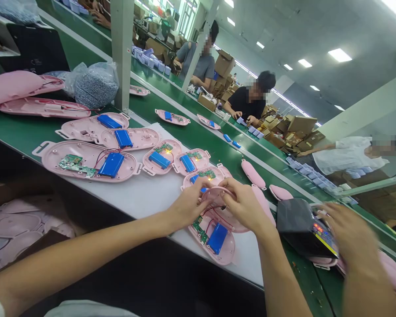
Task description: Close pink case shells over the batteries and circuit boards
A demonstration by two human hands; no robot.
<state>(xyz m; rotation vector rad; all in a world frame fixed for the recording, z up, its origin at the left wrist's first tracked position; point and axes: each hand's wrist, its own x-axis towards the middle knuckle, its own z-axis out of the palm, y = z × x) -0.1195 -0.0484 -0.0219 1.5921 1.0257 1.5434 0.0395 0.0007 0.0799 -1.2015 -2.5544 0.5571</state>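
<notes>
The left hand (187, 206) and right hand (242, 204) work close together, their fingers pinched on the rim of a round pink plastic piece (218, 192) at 12 o'clock. It sits above an open pink plastic housing (227, 257) lying on a white sheet (145, 193). Thin red and black wires (214, 209) run beneath the piece toward a green circuit board (198, 231) and a blue battery pack (217, 238) in the housing. A sharp tug could strain those wires or loosen a joint, and closing the piece carelessly could trap them. At 11 o'clock, a neighbouring housing (160, 155) shows a lit amber light, suggesting live power, so stray bare wire ends could short. At 3 o'clock, another person's blurred hand (346, 233) grips a black device (295, 226) with a red readout, near enough that a careless swing could knock the housing.
</notes>
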